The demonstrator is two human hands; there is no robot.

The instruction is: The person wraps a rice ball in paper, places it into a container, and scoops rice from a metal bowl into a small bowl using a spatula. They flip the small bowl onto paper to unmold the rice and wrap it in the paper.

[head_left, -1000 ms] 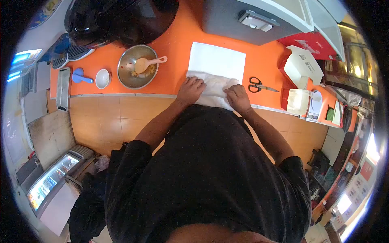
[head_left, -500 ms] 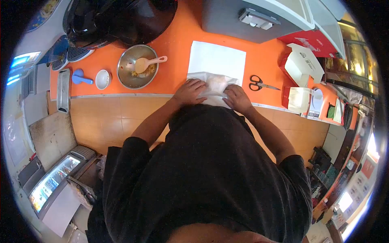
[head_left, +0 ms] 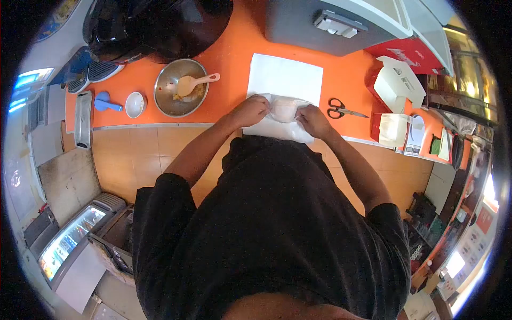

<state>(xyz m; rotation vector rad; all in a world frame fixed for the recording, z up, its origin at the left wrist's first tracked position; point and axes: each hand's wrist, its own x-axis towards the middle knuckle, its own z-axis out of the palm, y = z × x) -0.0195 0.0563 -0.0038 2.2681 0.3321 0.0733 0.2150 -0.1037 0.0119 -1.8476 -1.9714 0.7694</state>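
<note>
A white wrapped bundle point(head_left: 284, 109) lies across white paper sheets point(head_left: 285, 74) at the counter's front edge. My left hand point(head_left: 252, 111) is closed on the bundle's left end. At its right end, the fingers of my right hand point(head_left: 313, 121) pinch the wrapping. Something pale shows through the middle of the wrapping, too covered to make out. More of the white sheet hangs between the bundle and my shirt.
On the orange counter point(head_left: 229, 69), a metal bowl point(head_left: 166, 100) holds a pink scoop point(head_left: 186, 85); a white cup point(head_left: 136, 104) and blue tool point(head_left: 106, 101) are further left. Scissors point(head_left: 344, 110), an open box point(head_left: 394, 88) and a grey case point(head_left: 304, 32) are on the right.
Both hands have gone from lying spread on the wrapping to gripping its two ends. The wrapping is now gathered into a more compact bundle, with more sheet showing below it.
</note>
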